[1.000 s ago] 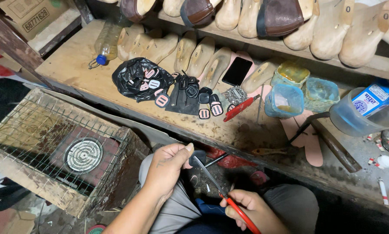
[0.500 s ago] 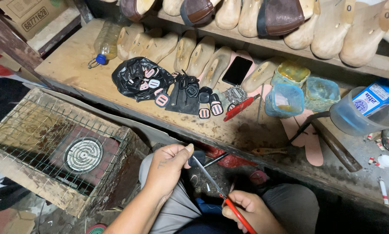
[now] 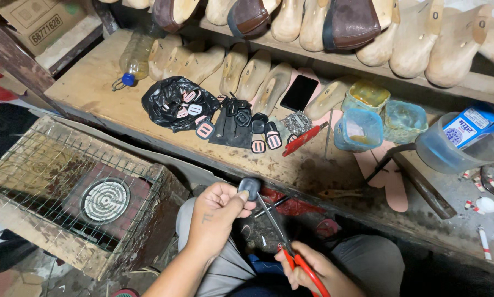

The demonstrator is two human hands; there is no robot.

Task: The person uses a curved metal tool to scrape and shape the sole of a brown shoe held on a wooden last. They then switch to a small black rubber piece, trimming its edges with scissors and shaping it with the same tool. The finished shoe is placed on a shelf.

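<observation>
Trimming step, I judge: the left hand (image 3: 217, 217) pinches a small dark leather piece (image 3: 251, 187) in its grip, while the right hand (image 3: 307, 267), below-right, closes around red-handled scissors (image 3: 283, 239), blades meeting the piece. A steady hold matters.

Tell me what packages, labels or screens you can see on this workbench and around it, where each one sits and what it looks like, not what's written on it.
Cardboard box: top left corner, brown, with dark printing.
Phone: on the bench among the wooden shoe lasts, flat black rectangle, screen dark.
Small carton: far right, standing in a clear plastic jug, blue and white.
Plastic bottle: lying at the bench's left end, clear with blue cap, no label visible.
</observation>
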